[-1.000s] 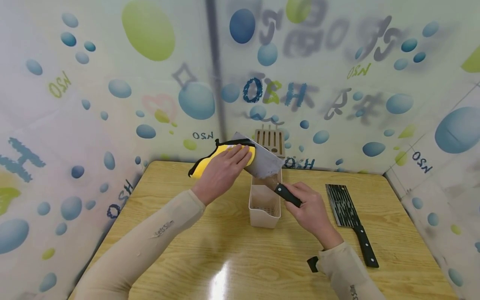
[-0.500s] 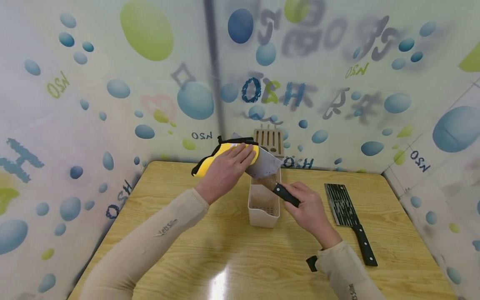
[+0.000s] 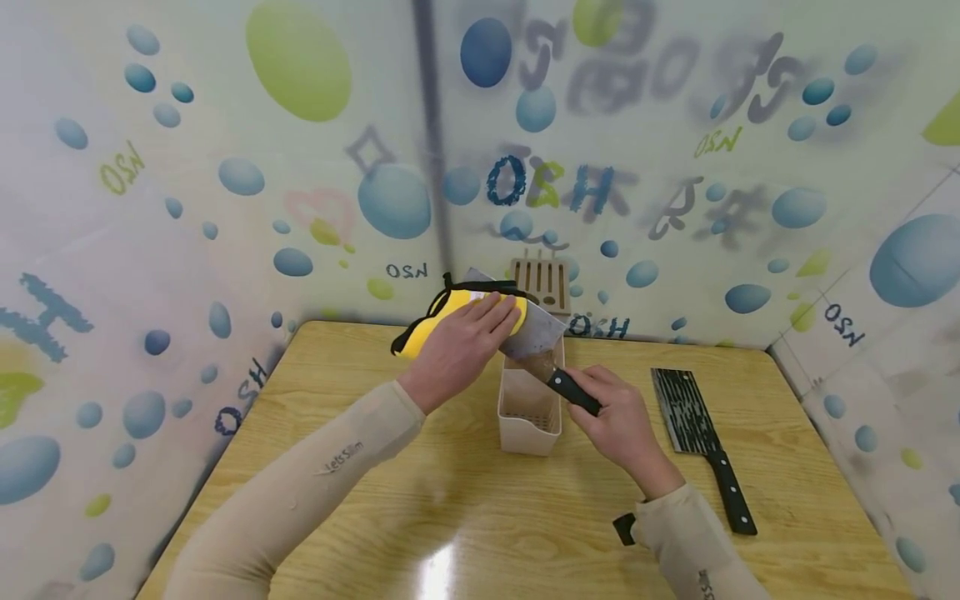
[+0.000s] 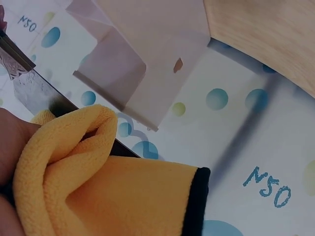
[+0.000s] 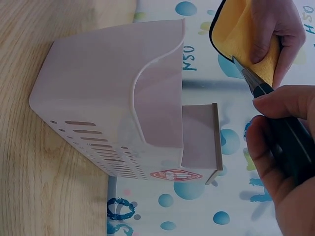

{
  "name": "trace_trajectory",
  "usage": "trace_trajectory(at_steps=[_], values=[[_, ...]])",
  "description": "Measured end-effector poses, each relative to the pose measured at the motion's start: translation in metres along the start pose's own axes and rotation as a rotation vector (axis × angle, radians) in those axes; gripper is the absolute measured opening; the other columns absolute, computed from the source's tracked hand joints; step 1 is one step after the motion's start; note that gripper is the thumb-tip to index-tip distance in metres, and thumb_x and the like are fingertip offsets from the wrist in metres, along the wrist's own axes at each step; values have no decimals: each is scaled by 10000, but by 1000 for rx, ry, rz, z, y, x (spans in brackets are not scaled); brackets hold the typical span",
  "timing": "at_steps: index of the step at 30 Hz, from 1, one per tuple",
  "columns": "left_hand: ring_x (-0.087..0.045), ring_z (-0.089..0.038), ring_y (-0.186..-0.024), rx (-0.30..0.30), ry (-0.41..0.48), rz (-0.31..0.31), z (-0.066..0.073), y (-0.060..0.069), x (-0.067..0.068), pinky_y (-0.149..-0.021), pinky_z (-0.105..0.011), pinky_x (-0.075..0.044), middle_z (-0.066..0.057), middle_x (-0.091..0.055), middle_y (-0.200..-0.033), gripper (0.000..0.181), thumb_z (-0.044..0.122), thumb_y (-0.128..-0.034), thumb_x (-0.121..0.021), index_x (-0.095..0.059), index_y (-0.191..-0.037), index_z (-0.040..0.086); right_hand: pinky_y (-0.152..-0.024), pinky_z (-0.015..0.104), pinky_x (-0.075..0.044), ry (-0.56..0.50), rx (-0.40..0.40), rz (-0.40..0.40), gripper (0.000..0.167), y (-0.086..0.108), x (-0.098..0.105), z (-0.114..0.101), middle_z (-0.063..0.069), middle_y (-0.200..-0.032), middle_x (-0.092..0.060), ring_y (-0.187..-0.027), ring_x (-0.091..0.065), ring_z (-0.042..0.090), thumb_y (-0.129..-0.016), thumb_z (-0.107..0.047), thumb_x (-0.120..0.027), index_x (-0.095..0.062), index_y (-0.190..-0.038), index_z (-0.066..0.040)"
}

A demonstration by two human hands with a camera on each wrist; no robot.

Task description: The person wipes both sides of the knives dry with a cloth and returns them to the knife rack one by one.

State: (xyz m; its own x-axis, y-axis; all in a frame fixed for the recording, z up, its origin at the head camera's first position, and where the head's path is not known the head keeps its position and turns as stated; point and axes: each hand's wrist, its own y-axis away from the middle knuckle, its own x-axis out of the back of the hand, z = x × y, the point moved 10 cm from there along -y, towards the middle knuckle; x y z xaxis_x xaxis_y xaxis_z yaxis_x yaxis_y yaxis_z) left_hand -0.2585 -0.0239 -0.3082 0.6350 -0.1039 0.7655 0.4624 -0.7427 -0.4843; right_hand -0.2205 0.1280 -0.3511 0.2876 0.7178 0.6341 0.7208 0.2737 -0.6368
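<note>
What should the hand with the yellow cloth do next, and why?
Perhaps the left hand should slide the yellow cloth along the cleaver blade toward the black handle. The cloth covers only part of the blade; the stretch nearest the handle is bare and looks smudged, and the right hand grips the handle.

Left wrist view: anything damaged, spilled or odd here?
Yes: a small brown mark on the holder, odd against its otherwise plain, pale wall. Stain, chip or hole, I can't tell. No spill shows.
</note>
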Motion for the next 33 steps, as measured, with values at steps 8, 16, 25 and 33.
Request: trace_trajectory(at_steps=[8,16,25,33], values=[[-577,-280,-1359,-28,-12,-39,10,-1,-4,-1083,-365,-520,-133,-592,-1475,469,21,-979,-689,-599,-1439,38,-585,364,-564,-7,-2,0,425,0,-2,-1,142,-969,-714,-748,-679,243,-775,104,-781,-755,-1193,28],[-546,-285,-1389,-48,-1,-56,22,-4,-4,-1105,-367,-502,-133,-560,-1509,511,51,-977,-706,-569,-1469,40,-597,387,-574,6,-5,-8,419,0,-4,-1,147,-967,-711,-760,-680,258,-773,107,-786,-757,-1184,30],[-519,-271,-1416,-64,0,-82,34,-8,-3,-1117,-361,-491,-120,-533,-1537,510,63,-1000,-677,-547,-1493,51,-634,425,-596,21,-30,-25,412,0,-7,2,143,-972,-706,-786,-683,268,-778,102,-789,-760,-1181,21],[-496,-265,-1436,-91,-9,-88,42,-12,-3,-1141,-366,-468,-106,-531,-1541,517,72,-1000,-679,-541,-1498,61,-643,441,-599,19,-44,-30,405,-1,-6,3,154,-979,-704,-787,-685,286,-780,98,-787,-758,-1178,27]])
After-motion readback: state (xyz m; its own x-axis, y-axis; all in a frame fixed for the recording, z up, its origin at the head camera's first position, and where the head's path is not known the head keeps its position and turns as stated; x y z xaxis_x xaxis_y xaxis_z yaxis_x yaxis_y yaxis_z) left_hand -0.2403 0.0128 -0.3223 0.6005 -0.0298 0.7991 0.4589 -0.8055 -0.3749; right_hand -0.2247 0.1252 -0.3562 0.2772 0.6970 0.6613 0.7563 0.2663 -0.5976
